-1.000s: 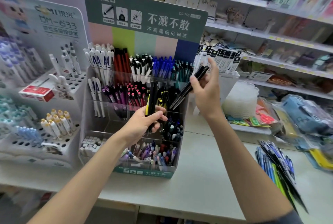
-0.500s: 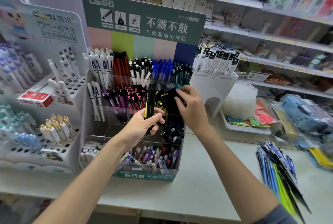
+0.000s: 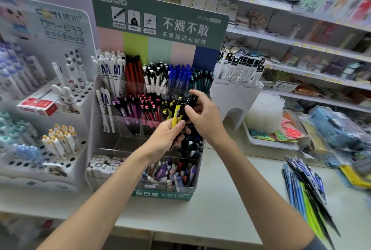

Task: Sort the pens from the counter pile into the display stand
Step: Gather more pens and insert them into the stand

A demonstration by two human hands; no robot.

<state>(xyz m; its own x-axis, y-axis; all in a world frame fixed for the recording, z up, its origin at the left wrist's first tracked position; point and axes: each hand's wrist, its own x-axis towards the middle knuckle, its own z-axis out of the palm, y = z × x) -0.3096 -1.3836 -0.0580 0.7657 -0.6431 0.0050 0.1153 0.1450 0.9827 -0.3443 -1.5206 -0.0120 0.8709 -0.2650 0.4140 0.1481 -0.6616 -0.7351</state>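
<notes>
Head view: left hand [image 3: 166, 136] grips a yellow-and-black pen [image 3: 176, 113] upright before the clear tiered display stand with green header [image 3: 160, 194]. Right hand [image 3: 203, 118], touching it, pinches a black pen [image 3: 191, 100]. Loose pile of blue, green and black pens [image 3: 305, 186] lies near right on the pale worktop [image 3: 220, 213].

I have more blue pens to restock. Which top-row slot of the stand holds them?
The fourth from the left: the blue pens stand between the black-and-white pens and the dark green pens.
</notes>
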